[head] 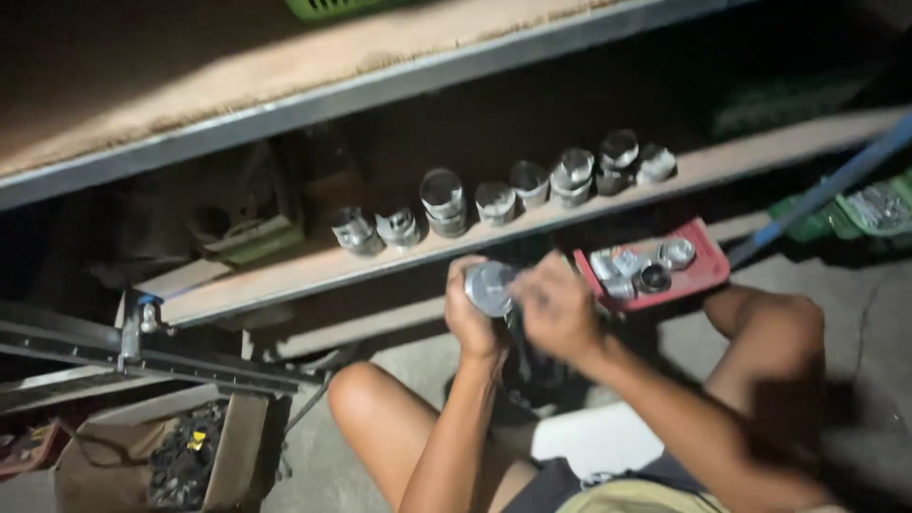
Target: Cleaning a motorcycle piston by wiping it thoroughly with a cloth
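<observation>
From the head camera, the left hand [472,323] grips a round metal piston [489,287] just below the wooden plank [285,271] bearing a row of pistons [503,195], while the right hand [558,309], fingers curled, touches it beside the red tray [708,266].

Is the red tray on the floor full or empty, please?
Partly filled: the red tray holds several silver metal parts, with bare red surface showing beside them.
</observation>
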